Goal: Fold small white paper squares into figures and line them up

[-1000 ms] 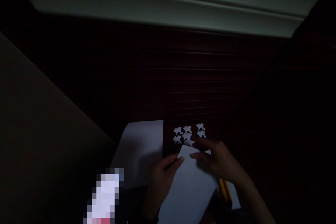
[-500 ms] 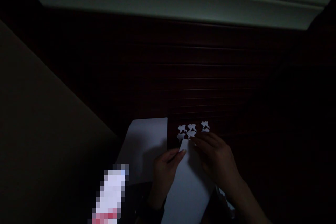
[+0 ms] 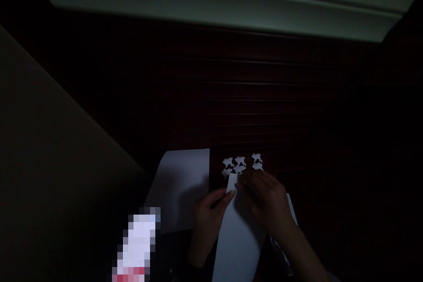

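My left hand (image 3: 209, 211) pinches a small white piece of paper (image 3: 232, 180) between thumb and fingers. At its right edge, my right hand (image 3: 266, 198) has its fingers bent and pressed together on the paper; the exact grip is in shadow. Beneath both hands lies a larger white sheet (image 3: 236, 242). Just beyond the fingertips, several small folded paper shapes (image 3: 239, 161) sit in short rows, the right-hand pair (image 3: 257, 157) a little apart from the others.
Another white sheet (image 3: 185, 167) lies to the left, partly shaded. A blurred-out bright object (image 3: 137, 240) is at lower left. Dark reddish slatted wood (image 3: 244, 97) stretches ahead, with a pale ledge (image 3: 214, 2) beyond. The light is very dim.
My right hand has drawn slightly nearer and closer to the paper's edge, uncovering more of the right-hand folded shapes. The left hand keeps its pinch.
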### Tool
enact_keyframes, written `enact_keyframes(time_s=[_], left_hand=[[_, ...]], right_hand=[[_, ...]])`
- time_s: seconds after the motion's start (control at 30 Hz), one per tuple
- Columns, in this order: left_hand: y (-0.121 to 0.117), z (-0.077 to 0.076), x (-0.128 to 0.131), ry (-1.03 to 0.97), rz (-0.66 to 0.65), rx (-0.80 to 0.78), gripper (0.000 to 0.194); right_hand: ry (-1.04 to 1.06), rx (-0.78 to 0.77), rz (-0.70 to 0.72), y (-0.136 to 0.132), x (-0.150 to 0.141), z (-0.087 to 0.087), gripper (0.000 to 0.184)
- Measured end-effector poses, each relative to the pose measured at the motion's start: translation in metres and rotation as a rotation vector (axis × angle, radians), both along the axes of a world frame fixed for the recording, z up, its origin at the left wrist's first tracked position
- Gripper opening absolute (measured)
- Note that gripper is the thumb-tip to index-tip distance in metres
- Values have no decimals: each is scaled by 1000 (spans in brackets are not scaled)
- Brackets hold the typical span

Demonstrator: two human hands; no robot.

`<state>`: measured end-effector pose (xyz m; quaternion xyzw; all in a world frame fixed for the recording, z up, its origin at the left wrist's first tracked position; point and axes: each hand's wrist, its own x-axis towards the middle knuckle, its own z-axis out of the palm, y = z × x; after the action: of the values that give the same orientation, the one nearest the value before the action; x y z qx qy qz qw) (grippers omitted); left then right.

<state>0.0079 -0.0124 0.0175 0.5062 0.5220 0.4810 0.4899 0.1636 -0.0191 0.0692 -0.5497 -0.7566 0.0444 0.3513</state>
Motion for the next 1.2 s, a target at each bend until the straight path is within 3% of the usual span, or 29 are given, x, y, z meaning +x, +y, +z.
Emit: enact_keyframes(time_s=[0.43, 0.83, 1.2], left_hand=[[-3, -1, 1, 43, -19, 7, 26], [-13, 1, 4, 226, -100, 271, 36], [-16, -1, 5, 256, -95, 313, 38]], right_hand=[[205, -52, -48, -2, -1, 4, 7], [198, -69, -131, -5, -1, 7, 6], [235, -100, -147, -6, 0, 8, 5]])
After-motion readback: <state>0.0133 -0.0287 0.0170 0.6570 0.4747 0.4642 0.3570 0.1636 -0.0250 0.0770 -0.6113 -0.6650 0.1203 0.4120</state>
